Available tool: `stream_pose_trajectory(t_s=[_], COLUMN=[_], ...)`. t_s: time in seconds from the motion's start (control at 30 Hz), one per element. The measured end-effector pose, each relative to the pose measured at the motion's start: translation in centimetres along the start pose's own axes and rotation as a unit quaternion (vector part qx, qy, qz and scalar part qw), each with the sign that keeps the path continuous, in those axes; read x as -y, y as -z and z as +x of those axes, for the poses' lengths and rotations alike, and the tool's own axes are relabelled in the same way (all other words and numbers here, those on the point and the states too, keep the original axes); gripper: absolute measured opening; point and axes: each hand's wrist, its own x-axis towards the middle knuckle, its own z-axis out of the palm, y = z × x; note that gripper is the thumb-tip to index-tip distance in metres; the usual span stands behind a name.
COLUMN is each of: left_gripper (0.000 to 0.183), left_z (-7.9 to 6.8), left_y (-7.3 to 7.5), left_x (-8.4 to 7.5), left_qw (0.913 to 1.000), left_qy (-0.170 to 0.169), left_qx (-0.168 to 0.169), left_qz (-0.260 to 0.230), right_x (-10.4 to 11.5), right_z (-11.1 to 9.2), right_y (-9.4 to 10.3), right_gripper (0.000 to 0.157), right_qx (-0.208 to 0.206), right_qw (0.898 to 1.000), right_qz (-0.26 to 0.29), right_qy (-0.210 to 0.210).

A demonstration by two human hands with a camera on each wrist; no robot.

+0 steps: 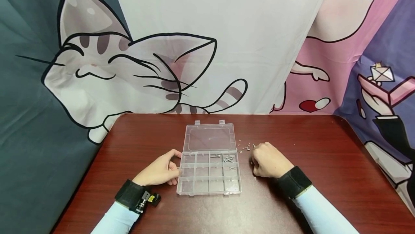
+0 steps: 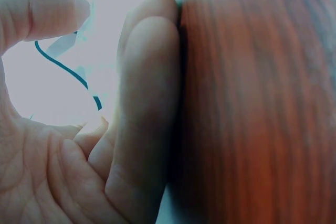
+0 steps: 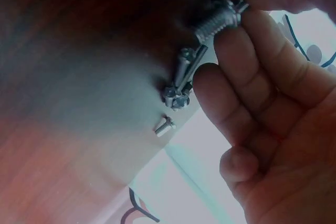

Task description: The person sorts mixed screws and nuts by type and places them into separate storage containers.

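A clear plastic compartment box (image 1: 202,187) lies with its lid (image 1: 210,138) laid back. Several silver screws (image 1: 229,159) are in its upper right compartments. My left hand (image 1: 159,169) rests at the box's left side, its fingertips touching the wall; in the left wrist view the fingers (image 2: 144,77) lie low along the table. To the right of the box, my right hand (image 1: 270,160) is bent down to the table. In the right wrist view its thumb and fingers pinch at a threaded screw (image 3: 218,22), with more screws (image 3: 184,72) lying beside the fingertips.
Small loose screws (image 1: 248,146) are scattered on the brown table (image 1: 146,133) between the box and my right hand. A small ring-shaped piece (image 1: 254,178) lies nearer to me. A printed cloth (image 1: 227,46) hangs behind the table's far edge.
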Motion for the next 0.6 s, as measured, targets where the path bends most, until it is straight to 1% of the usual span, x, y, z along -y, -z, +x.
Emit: stream_pose_trajectory(t_s=[0.13,0.3,0.4,0.6], left_gripper=[0.055,0.055,0.054,0.053], left_z=[0.0,0.0,0.0,-0.1], left_y=[0.1,0.1,0.0,-0.1], left_x=[0.0,0.1,0.1,-0.1], left_qw=[1.0,0.9999,1.0,1.0], left_qy=[-0.003,-0.008,-0.006,-0.004], left_qx=[0.001,-0.002,-0.003,-0.003], left_qz=[0.001,0.006,0.005,0.004], right_x=[0.2,0.7,1.4,3.2], right_z=[0.3,0.8,1.4,2.9], right_y=[0.1,0.9,1.3,1.9], right_gripper=[0.026,0.027,0.026,0.023], right_qx=[-0.008,-0.028,-0.041,-0.067], right_qw=[1.0,0.998,0.996,0.987], right_qz=[0.008,0.044,0.074,0.143], right_qy=[-0.013,-0.027,-0.017,0.026])
